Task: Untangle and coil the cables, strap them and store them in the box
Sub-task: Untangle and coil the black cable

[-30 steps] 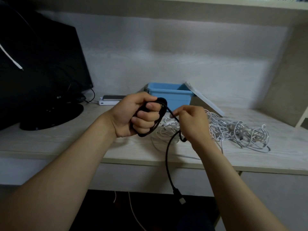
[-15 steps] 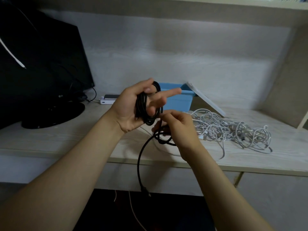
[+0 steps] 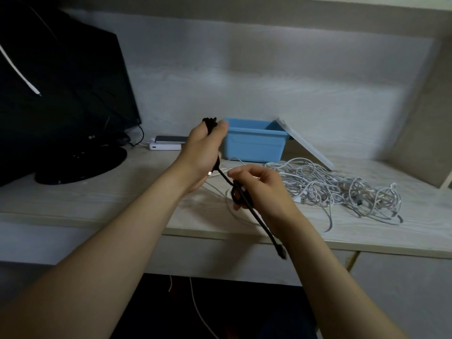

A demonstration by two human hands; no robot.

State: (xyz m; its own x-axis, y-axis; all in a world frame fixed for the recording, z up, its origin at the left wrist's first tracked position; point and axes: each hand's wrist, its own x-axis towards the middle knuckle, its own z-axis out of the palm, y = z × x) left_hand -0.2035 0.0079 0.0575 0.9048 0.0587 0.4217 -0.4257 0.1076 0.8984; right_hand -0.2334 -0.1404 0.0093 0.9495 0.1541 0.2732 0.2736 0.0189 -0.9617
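My left hand [image 3: 203, 148] is closed around a coiled bundle of black cable [image 3: 254, 214], whose loops stick out above the fingers. The free end runs down and right through my right hand [image 3: 261, 189], which pinches it in a small loop. Its plug dangles below the desk edge. A tangled heap of white cables [image 3: 337, 189] lies on the desk to the right. Behind my hands stands an open blue box [image 3: 254, 145], its white lid [image 3: 305, 143] leaning against the right side.
A black monitor [image 3: 61, 94] on its round stand fills the left. A white power bank with a phone on it [image 3: 168, 143] lies beside the box. The desk's front edge [image 3: 97, 221] runs below my arms; thin cords hang under it.
My left hand closed from an open-fingered hold into a fist on the coil and turned. My right hand moved right and down, drawing the free end taut; the dangling tail is shorter.
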